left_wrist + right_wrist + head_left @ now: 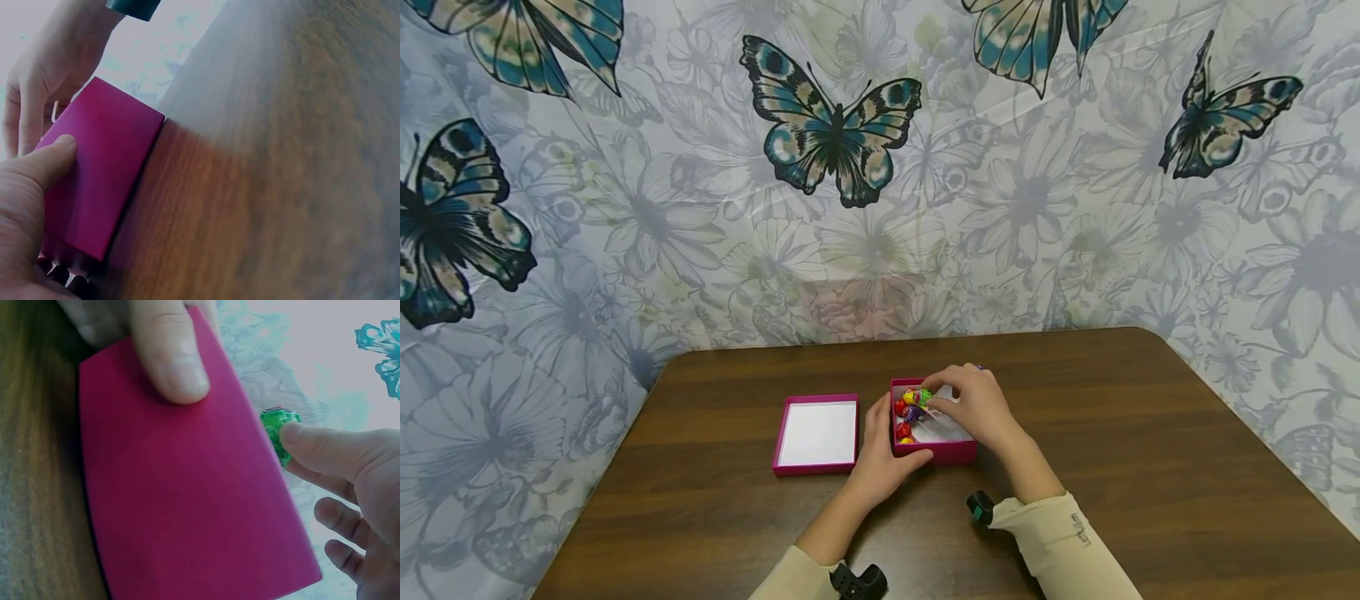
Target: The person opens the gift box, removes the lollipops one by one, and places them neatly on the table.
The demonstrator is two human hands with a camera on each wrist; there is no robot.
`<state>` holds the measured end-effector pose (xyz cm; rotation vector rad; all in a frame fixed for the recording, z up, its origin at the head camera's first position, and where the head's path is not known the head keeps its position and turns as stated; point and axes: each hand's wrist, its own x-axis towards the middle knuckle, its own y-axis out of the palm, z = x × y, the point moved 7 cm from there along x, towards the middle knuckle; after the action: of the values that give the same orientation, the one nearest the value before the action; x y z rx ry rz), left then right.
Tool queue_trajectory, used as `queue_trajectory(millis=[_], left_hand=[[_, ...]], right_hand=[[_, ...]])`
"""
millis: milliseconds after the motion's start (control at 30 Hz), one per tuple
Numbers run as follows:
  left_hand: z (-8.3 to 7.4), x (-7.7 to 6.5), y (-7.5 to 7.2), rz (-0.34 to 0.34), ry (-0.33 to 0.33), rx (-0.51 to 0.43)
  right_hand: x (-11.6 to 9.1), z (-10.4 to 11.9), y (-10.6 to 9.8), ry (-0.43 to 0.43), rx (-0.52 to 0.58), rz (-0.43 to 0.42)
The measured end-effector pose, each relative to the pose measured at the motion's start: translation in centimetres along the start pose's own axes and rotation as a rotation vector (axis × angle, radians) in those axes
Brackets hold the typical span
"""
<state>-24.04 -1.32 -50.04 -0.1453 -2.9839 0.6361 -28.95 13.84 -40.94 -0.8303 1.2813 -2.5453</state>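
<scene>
A magenta box (951, 452) stands uncovered on the table, with several brightly wrapped lollipops (903, 431) in red, yellow and purple along its left side. My left hand (877, 454) holds the box at its near left corner, the thumb (59, 153) flat against the front wall and the fingers along the left side. Over the box, my right hand (977, 404) pinches a green-wrapped lollipop (279, 428) between thumb and forefinger. The other fingers (340, 519) of that hand are loosely bent. Pale sticks show inside the box below it.
Left of the box lies its magenta-rimmed lid (816, 469), white inside facing up. Both stand on a brown wooden table (1120, 433) with rounded far corners. Behind the table hangs a butterfly-and-flower cloth (880, 242). Dark wrist devices (859, 582) sit at both sleeves.
</scene>
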Motion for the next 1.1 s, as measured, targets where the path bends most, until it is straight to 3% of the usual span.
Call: queue_trajectory(millis=[433,1100], left_hand=[[0.1,0.0,0.0,-0.005,-0.006,0.004],[0.1,0.0,0.0,-0.029,0.035,0.022]], right_hand=[[0.0,-0.5,-1.9,-0.007,0.085,-0.081],[-0.9,-5.5,-4.8,0.157,0.196,-0.280]])
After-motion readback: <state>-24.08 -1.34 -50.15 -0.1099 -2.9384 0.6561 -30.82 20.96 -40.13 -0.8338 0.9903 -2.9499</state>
